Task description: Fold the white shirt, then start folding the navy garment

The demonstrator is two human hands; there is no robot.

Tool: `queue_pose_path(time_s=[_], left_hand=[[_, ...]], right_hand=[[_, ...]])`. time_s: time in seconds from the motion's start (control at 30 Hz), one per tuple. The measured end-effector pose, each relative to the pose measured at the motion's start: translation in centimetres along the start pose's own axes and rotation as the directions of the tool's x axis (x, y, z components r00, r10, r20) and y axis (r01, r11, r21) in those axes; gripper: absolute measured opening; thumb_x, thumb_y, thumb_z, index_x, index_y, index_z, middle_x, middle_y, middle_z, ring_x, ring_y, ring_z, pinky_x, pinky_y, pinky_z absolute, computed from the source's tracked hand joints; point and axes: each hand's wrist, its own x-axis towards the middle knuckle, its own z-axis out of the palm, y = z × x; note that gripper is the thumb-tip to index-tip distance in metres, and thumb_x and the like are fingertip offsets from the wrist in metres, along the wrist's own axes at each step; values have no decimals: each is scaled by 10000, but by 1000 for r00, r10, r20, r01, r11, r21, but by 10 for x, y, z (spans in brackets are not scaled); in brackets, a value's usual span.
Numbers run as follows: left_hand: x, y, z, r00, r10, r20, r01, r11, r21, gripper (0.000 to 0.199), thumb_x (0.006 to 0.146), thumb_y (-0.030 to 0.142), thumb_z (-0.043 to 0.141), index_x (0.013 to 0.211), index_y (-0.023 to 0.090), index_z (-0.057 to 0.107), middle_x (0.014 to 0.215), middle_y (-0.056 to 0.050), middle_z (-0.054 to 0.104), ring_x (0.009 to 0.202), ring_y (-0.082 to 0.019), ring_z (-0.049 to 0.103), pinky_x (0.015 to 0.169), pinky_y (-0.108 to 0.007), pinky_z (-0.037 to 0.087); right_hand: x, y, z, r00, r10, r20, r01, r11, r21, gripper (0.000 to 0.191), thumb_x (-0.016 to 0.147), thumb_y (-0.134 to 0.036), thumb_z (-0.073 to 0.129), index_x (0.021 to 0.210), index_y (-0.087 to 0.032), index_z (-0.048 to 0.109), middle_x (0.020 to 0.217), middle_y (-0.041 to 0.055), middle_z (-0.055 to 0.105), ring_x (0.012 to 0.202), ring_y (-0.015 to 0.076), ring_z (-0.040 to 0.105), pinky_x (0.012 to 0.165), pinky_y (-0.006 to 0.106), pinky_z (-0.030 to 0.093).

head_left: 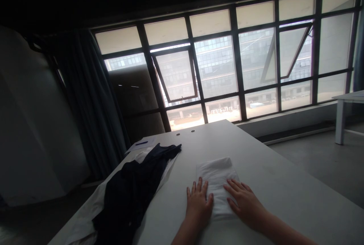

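A white table (273, 192) holds folded white cloth (218, 167), dark garment (132, 184) — and paper (149, 140)

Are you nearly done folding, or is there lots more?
The white cloth already looks folded into a neat bundle on the table. Both hands, left and right, are flat on it, maybe smoothing it. The dark clothing and the pale cloth by it lie loose, so those may be left to fold. I can't count the pieces in that heap.
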Motion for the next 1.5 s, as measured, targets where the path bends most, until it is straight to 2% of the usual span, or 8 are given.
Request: queue_pose_path(time_s=[0.47,1.1,1.5], left_hand=[[-2,6,-7,999,-14,33,13,1000,20,636,987,521,333,1594,334,353,1707,12,165,1559,-306,164,1239,-564,58],[-3,7,-8,1000,-15,13,14,1000,8,632,966,492,386,1578,333,389,1699,4,202,1549,-319,199,1237,-582,74],[0,0,-1,1000,2,1,-2,1000,-4,629,983,531,359,1583,345,374,1704,13,182,1552,-316,186,1238,-579,60]], right_hand=[[0,0,-1,1000,0,-5,0,1000,13,551,989,-552,403,1488,-348,521,1617,51,425,1495,291,373,1211,538,271],[-1,1,0,1000,-10,-18,10,1000,22,545,988,-539,412,1479,-338,537,1607,56,440,1487,303,385,1208,547,282],[0,-1,-3,1000,-4,4,4,1000,7,549,991,-538,401,1487,-338,526,1616,55,423,1494,302,374,1207,551,282]])
